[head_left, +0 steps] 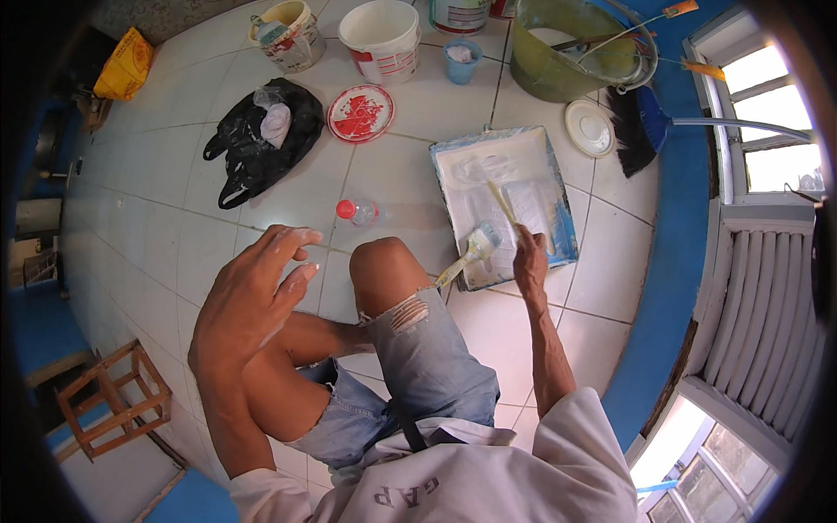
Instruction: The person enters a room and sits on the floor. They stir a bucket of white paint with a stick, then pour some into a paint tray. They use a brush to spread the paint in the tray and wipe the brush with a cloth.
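My right hand (530,259) is closed on a thin yellowish stick (503,202), whose far end dips into white paint in a tray (558,187). What shape that end has is lost in the paint. A broad paintbrush (475,251) with whitish bristles leans over the tray's near left corner, its handle by my knee. Raised above my bent leg, my left hand (253,283) has its fingers apart and holds nothing; white smears mark its fingertips. Just beyond it stands a small clear bottle with a red cap (346,209).
Behind lie a black plastic bag (301,144), a red-smeared lid (361,114), a white bucket (381,39), a paint pail (288,44), a blue cup (462,65) and a large green tub (558,70). A broom (636,131) and round lid (590,128) flank the right wall; a wooden stool (113,392) stands left.
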A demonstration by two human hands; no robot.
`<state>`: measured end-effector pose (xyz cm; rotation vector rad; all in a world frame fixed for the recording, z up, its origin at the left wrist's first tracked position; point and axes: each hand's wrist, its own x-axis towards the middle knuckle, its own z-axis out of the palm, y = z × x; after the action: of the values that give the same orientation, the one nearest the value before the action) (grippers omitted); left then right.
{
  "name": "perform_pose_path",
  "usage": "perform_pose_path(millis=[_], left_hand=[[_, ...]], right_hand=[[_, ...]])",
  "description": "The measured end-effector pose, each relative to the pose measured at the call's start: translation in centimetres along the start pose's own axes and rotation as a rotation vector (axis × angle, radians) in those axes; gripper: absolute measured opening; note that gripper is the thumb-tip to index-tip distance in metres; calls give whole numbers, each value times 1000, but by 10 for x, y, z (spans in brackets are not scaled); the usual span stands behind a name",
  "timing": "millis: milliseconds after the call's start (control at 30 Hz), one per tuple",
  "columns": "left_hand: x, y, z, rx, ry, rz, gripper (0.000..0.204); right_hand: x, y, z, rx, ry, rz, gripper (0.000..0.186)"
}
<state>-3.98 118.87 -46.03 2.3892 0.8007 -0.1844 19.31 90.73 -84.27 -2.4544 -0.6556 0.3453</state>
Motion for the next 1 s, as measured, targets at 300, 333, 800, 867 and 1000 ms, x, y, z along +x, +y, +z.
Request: perform_pose_path(millis=[300,333,800,867,1000], left_hand=[[-4,-4,-4,38,-18,-27,30],[-4,-5,-4,46,-22,-32,30],[-5,-2,-1,41,-41,-46,30],[-5,-2,0,43,-45,-44,30],[0,0,-1,51,-69,-13,30]], right_hand=[[-38,11,-25,-21,-19,32,40],[-39,7,-19,-6,-38,-4,40],[-32,15,-22,-19,-23,6,39],[-30,-6,-15,-8,-54,-45,41],[6,-2,-4,-24,32,29,41]])
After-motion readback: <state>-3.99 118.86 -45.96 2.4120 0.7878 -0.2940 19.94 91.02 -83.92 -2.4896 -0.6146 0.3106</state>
